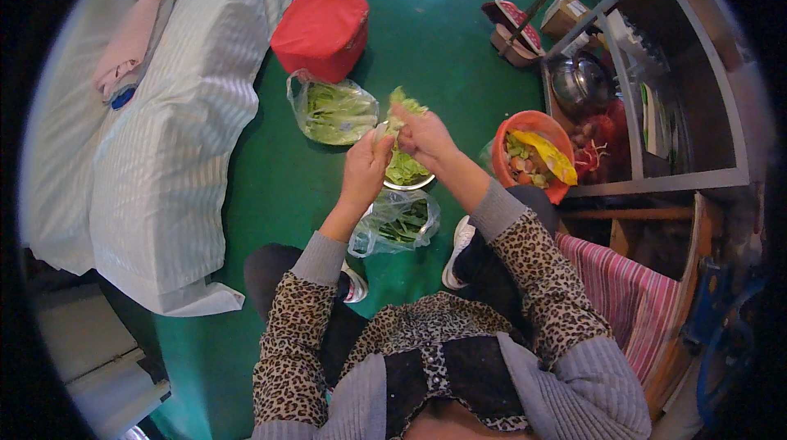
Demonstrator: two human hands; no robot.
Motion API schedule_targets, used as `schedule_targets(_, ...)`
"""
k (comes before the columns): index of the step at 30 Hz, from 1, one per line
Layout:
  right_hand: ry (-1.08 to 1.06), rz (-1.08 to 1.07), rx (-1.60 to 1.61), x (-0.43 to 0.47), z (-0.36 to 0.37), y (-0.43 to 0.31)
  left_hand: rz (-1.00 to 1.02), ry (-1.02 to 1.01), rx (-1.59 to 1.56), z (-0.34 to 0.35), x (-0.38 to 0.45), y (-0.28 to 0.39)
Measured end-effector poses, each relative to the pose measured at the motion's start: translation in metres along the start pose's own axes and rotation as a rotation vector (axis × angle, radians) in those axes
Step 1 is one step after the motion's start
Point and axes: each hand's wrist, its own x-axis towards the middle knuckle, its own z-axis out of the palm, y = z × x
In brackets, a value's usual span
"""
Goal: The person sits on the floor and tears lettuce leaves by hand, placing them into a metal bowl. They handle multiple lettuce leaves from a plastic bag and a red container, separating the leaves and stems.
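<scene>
My left hand (367, 160) grips the pale stem end of a leafy green vegetable (403, 99). My right hand (424, 136) holds the same piece close beside it, its frilly leaves showing above the fingers. Below both hands, a round metal bowl (424, 184) on the floor contains torn green leaves (407, 168); my hands and forearm hide part of it. A clear plastic bag of leafy greens (338, 111) lies to the left. Nearer my feet is another clear bag with darker green leaves (403, 222).
A red fabric-covered stool (320, 34) stands beyond the left bag. An orange bin (501, 160) of scraps is at right, by a metal-framed shelf (670, 185). A broom and dustpan (513, 50) stand behind it. A cloth-draped bed (178, 151) runs along the left.
</scene>
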Motion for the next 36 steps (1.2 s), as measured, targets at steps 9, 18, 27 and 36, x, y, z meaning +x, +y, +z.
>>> schedule_targets(9,0.279,-0.597,-1.331,0.02,-0.026,-0.018,-0.615,-0.041,-1.018,-0.017,0.001,-0.026)
schedule_targets(18,-0.076,-0.09,-1.011,0.015,-0.011,-0.015,-0.655,-0.168,-1.137,-0.02,0.0,-0.023)
schedule_targets(27,-0.268,-0.172,-0.755,0.002,0.006,-0.014,-0.849,-0.235,-1.15,-0.018,0.003,-0.001)
schedule_targets(36,-0.337,-0.202,-0.737,-0.002,0.006,-0.008,-0.768,-0.456,-0.947,-0.019,-0.004,-0.016)
